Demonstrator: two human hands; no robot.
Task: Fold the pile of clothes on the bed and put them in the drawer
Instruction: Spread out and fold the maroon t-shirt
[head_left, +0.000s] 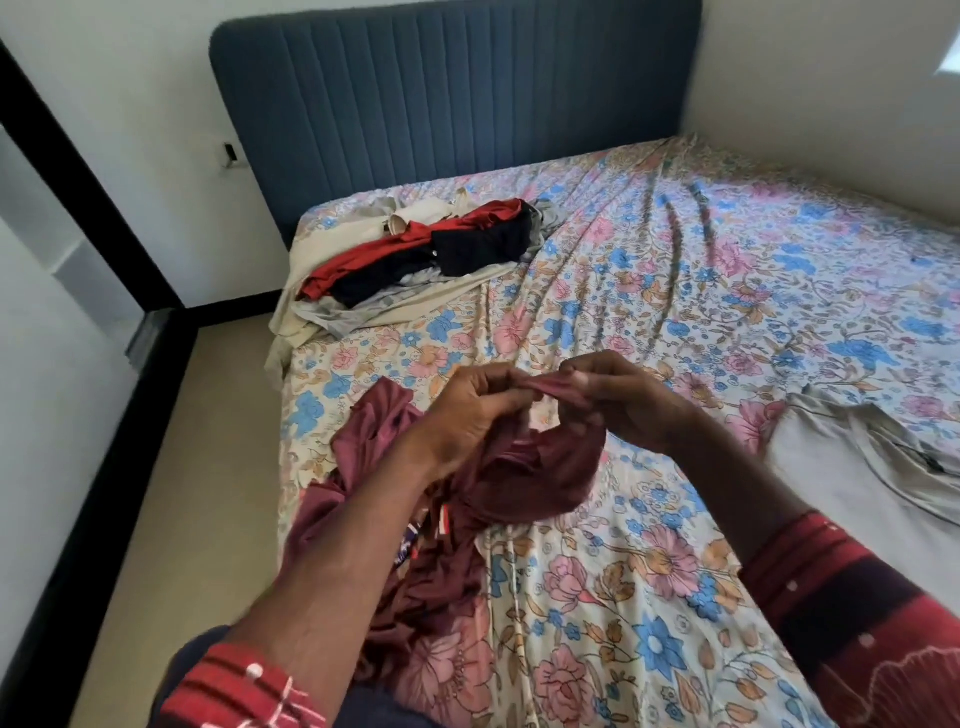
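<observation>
A maroon garment (540, 473) hangs crumpled over the near left part of the bed (675, 291), which has a floral sheet. My left hand (467, 410) and my right hand (618, 400) are close together above it, each pinching the same edge of the maroon cloth. At the far left corner of the bed lies the pile of clothes (431, 254): red, black, grey and beige pieces heaped loosely. A beige garment (852, 467) lies spread flat at the right edge. No drawer is in view.
A dark blue padded headboard (457, 93) stands behind the bed. Walls close in at the right and back. A strip of beige floor (208, 467) runs along the bed's left side, bordered by a black frame (78, 467).
</observation>
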